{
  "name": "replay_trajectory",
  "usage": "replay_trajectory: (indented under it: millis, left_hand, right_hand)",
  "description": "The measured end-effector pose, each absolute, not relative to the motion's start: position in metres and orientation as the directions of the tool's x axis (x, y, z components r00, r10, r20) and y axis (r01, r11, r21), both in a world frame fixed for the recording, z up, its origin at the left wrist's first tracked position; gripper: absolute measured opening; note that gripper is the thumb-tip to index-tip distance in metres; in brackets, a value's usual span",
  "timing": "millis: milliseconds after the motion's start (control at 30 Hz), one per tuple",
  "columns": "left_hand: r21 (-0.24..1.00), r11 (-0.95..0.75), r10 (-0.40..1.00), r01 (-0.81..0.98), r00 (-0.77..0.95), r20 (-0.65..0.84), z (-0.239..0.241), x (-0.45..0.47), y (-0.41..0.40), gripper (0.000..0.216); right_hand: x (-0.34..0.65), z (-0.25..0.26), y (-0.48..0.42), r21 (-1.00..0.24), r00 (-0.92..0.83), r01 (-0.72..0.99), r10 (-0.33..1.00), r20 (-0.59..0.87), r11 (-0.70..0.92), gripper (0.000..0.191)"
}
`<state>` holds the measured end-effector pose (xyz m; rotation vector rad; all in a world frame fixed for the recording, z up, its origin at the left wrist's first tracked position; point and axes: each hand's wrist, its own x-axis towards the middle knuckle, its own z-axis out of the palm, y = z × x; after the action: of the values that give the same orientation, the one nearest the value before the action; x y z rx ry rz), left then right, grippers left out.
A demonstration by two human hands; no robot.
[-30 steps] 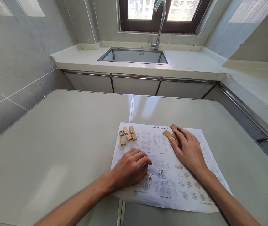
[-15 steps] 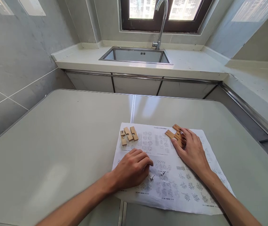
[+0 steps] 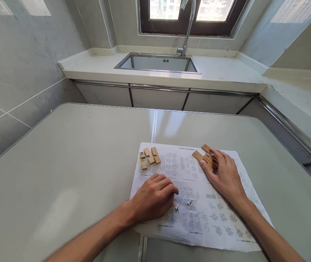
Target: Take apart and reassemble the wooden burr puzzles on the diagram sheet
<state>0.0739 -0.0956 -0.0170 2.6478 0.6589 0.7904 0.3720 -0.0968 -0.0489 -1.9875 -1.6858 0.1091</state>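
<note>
Our right hand (image 3: 224,174) lies flat on the printed sheet (image 3: 199,214), fingers (image 3: 212,160) spread over the wooden blocks (image 3: 206,157) at its far right edge — pressing, not clamped. Our left hand (image 3: 152,196) rests curled at the sheet's near left (gripping nothing we can see). A careless push could scatter the blocks — or drag the sheet, disturbing the second block cluster (image 3: 149,157) at its far left.

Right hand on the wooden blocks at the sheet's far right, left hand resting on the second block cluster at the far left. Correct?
Not quite. In the head view the left hand rests curled on the printed sheet, apart from the left block cluster, which nothing touches. The right hand does lie on the right wooden blocks.
</note>
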Motion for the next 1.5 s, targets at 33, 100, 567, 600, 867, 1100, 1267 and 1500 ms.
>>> replay_trajectory:
  millis: [33, 100, 567, 600, 867, 1100, 1267, 1500]
  left_hand:
    - [0.402, -0.850, 0.505, 0.340, 0.745, 0.437, -0.017, 0.074, -0.096, 0.015]
    - [0.403, -0.851, 0.503, 0.338, 0.746, 0.436, -0.017, 0.074, -0.095, 0.015]
    - [0.411, -0.849, 0.503, 0.333, 0.747, 0.435, -0.016, 0.074, -0.095, 0.014]
    - [0.407, -0.850, 0.503, 0.336, 0.749, 0.432, -0.016, 0.074, -0.095, 0.014]
    - [0.402, -0.846, 0.512, 0.349, 0.739, 0.437, -0.014, 0.076, -0.096, 0.015]
    - [0.469, -0.775, 0.626, 0.424, 0.622, 0.471, -0.011, 0.075, -0.098, 0.018]
    - [0.484, -0.726, 0.678, 0.488, 0.625, 0.387, -0.012, 0.075, -0.096, 0.026]
    - [0.503, -0.709, 0.688, 0.495, 0.641, 0.339, -0.013, 0.076, -0.096, 0.029]
  right_hand:
    - [0.372, -0.049, -0.097, -0.437, 0.222, 0.895, 0.938, 0.265, -0.088, 0.062]
    - [0.371, -0.048, -0.097, -0.440, 0.224, 0.893, 0.940, 0.258, -0.092, 0.062]
    - [0.362, -0.043, -0.101, -0.537, -0.005, 0.828, 0.960, 0.279, 0.161, 0.060]
    - [0.360, -0.042, -0.102, -0.547, -0.046, 0.813, 0.960, 0.278, 0.197, 0.060]
    - [0.345, -0.026, -0.112, -0.646, -0.414, 0.625, 0.888, 0.201, 0.438, 0.070]
    - [0.331, -0.020, -0.120, -0.729, -0.581, 0.480, 0.799, 0.153, 0.488, 0.082]
    - [0.329, -0.019, -0.123, -0.733, -0.590, 0.472, 0.793, 0.151, 0.491, 0.082]
    - [0.329, -0.020, -0.123, -0.740, -0.593, 0.468, 0.792, 0.143, 0.484, 0.083]
